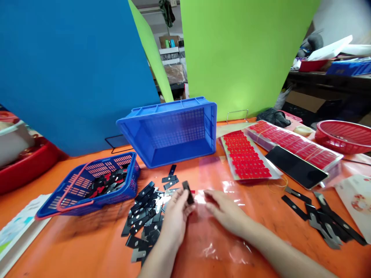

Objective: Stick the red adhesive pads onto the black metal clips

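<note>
My left hand (175,214) pinches a small black flat part (188,192) and holds it up on edge above the orange table (87,247). Just left of it lies a heap of several similar black and silver parts (146,216). My right hand (224,211) rests palm down on a clear plastic sheet (220,235), its fingers curled with the tips close to the held part. A tiny red piece (193,191) shows between the two hands.
A tipped blue crate (174,131) stands behind the hands. A low blue basket (89,185) with black parts sits at the left. Sheets of red stickers (246,156), a dark phone (295,166), more black strips (324,220) and a red basket (344,135) lie at the right.
</note>
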A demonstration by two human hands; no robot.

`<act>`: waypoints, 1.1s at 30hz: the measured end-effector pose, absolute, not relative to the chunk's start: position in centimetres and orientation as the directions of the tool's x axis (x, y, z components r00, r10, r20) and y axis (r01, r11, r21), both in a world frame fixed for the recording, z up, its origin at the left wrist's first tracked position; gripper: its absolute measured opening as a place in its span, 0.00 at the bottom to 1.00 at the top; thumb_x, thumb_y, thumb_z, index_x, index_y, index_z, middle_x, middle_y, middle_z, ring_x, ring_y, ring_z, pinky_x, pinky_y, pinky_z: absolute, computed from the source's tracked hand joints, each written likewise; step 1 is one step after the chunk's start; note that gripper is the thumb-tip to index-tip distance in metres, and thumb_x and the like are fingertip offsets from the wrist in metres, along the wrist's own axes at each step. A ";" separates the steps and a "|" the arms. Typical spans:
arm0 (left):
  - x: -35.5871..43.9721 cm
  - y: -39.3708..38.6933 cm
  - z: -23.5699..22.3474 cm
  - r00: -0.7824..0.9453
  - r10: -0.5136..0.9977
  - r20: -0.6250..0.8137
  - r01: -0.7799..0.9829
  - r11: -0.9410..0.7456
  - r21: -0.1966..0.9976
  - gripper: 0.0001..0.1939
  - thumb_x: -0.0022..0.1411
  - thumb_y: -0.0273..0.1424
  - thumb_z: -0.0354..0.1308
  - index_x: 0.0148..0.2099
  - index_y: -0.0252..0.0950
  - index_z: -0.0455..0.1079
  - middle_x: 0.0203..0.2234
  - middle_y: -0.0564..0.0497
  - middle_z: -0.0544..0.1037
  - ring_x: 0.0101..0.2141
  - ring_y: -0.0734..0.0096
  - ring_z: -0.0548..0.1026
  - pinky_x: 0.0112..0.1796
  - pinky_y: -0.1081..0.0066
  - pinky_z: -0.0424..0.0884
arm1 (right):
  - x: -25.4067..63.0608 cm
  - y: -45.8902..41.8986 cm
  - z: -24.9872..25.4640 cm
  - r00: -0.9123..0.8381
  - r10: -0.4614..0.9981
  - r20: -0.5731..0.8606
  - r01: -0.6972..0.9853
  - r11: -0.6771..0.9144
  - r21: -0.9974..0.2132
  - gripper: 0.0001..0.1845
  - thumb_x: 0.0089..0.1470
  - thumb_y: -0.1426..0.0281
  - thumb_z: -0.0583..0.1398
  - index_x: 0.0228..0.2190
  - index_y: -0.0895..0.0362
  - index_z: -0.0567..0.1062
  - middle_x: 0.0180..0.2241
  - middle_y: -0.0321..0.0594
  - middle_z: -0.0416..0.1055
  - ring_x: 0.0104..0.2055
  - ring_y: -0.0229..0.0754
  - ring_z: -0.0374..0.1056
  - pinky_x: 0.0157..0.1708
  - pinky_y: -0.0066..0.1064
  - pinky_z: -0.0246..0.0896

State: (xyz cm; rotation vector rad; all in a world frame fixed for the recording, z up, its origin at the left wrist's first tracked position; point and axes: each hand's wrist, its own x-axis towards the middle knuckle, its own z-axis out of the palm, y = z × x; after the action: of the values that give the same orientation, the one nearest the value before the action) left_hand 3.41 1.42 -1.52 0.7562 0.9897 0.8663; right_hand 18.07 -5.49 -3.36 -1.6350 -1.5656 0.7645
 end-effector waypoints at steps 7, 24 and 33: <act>1.3 4.3 -2.5 0.253 0.850 -0.462 -0.475 0.525 0.706 0.04 0.56 0.29 0.51 0.34 0.33 0.64 0.28 0.48 0.73 0.31 0.74 0.73 0.33 0.75 0.70 | 18.6 -5.7 -1.3 -0.327 0.945 0.026 0.767 0.282 -0.576 0.18 0.52 0.71 0.51 0.45 0.48 0.67 0.50 0.34 0.62 0.55 0.44 0.50 0.54 0.41 0.38; 2.2 2.6 -4.6 0.449 0.785 -0.426 -0.455 0.611 0.648 0.07 0.53 0.33 0.53 0.33 0.34 0.62 0.36 0.45 0.73 0.37 0.69 0.72 0.33 0.75 0.68 | 13.0 -4.8 -4.9 -0.005 0.983 0.182 0.995 0.022 -0.093 0.06 0.54 0.71 0.49 0.29 0.56 0.65 0.28 0.41 0.66 0.31 0.44 0.62 0.29 0.32 0.53; 2.2 2.8 -4.5 0.431 0.762 -0.484 -0.465 0.647 0.605 0.07 0.53 0.31 0.53 0.34 0.34 0.62 0.36 0.45 0.73 0.37 0.69 0.72 0.34 0.74 0.67 | 13.2 -5.6 -4.6 -0.008 0.986 0.168 0.980 0.041 -0.196 0.08 0.54 0.68 0.49 0.32 0.53 0.68 0.31 0.41 0.66 0.36 0.45 0.62 0.34 0.33 0.54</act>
State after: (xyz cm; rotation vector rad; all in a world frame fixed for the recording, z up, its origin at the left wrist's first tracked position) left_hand 2.20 2.85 -4.54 0.4140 0.8120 0.7923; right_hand 13.17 -5.64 -4.57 -2.0119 -2.0622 0.0341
